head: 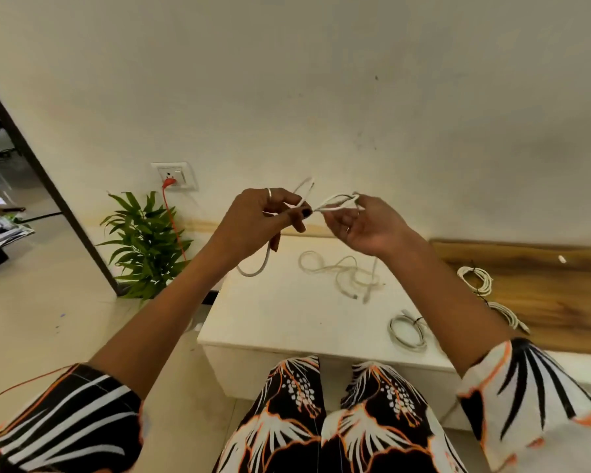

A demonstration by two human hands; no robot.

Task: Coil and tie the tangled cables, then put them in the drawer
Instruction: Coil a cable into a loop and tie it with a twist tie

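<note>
I hold a white cable [335, 200] up in the air between both hands, above the white cabinet top [273, 319]. My left hand [263, 220] pinches it at the middle, and a loop of it hangs below that hand. My right hand [365, 223] grips the other end of the folded loops. A loose tangle of white cable [345, 271] lies on the cabinet top under my hands. A coiled, tied white cable [408, 332] lies near the front right. Another tied coil [476, 279] and a bundled cable [507, 315] lie on the wooden surface [553, 302] to the right.
A green potted plant [144, 244] stands on the floor left of the cabinet. A wall socket [174, 175] holds an orange plug with its cord hanging down. A doorway opens at the far left. My patterned trousers fill the bottom of the view.
</note>
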